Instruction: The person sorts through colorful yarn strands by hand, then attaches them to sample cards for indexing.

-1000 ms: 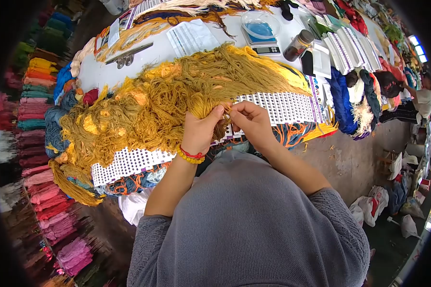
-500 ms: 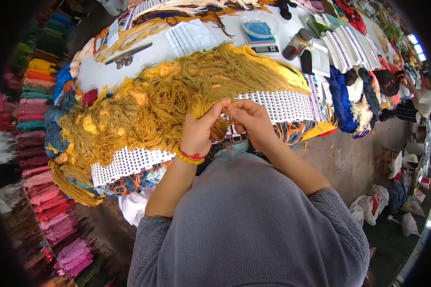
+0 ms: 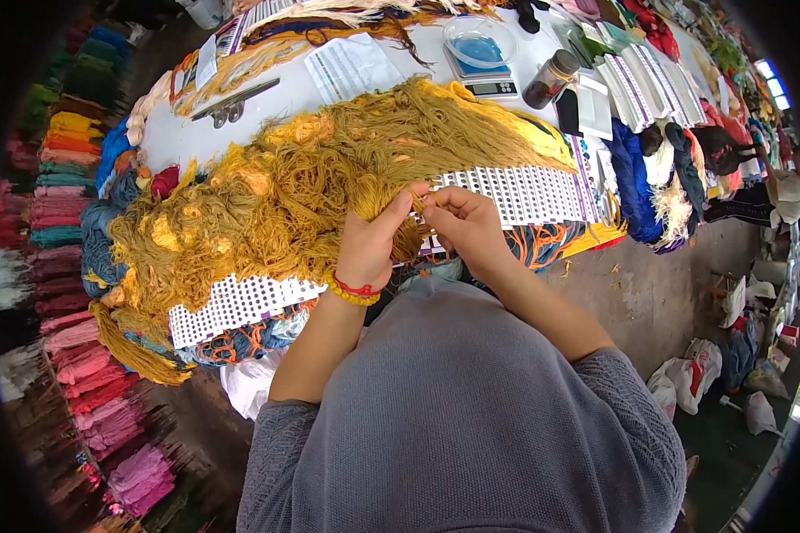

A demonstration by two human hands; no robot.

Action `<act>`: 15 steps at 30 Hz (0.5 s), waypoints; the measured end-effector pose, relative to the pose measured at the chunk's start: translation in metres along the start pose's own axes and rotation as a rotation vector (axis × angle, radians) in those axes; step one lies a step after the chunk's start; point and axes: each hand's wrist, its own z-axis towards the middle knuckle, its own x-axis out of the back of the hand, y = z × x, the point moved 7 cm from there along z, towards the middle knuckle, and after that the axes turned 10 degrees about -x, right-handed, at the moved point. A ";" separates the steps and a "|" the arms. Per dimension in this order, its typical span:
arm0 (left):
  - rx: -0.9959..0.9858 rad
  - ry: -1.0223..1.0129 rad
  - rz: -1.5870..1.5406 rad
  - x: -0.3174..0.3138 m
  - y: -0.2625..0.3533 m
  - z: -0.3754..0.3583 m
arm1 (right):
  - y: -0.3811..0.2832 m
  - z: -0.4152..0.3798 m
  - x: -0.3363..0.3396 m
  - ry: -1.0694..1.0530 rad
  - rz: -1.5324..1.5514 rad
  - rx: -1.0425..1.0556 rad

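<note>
A large tangled heap of olive-gold yarn point(image 3: 311, 178) covers the near half of the table, with brighter yellow strands mixed in. My left hand point(image 3: 371, 240) is closed round a gathered bundle of that yarn, thumb on top. Close beside it, my right hand point(image 3: 465, 224) pinches a few strands between thumb and forefinger at the bundle's right edge. The fingertips of both hands nearly meet. Under the yarn lies a white sheet with rows of dark holes point(image 3: 533, 197), showing on both sides of my hands.
Behind the heap are a metal clip point(image 3: 234, 102), a printed sheet point(image 3: 351, 67), a scale point(image 3: 489, 87) with a clear dish, and a dark jar point(image 3: 551, 80). Coloured skeins point(image 3: 71, 355) line the left side. A person point(image 3: 787, 191) stands at far right; bags point(image 3: 689, 377) lie on the floor.
My hands stay almost in place, with slight finger movement at the strands. At far right, the other person's arm and body have shifted a little.
</note>
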 end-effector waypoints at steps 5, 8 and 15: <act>-0.014 0.021 0.018 0.000 0.006 -0.004 | 0.000 0.001 0.000 0.011 -0.019 0.020; -0.017 0.032 -0.004 -0.003 0.009 -0.005 | 0.004 0.002 0.001 -0.026 -0.058 -0.019; -0.093 0.049 0.074 -0.002 0.013 -0.005 | 0.005 0.002 0.002 0.012 -0.096 -0.030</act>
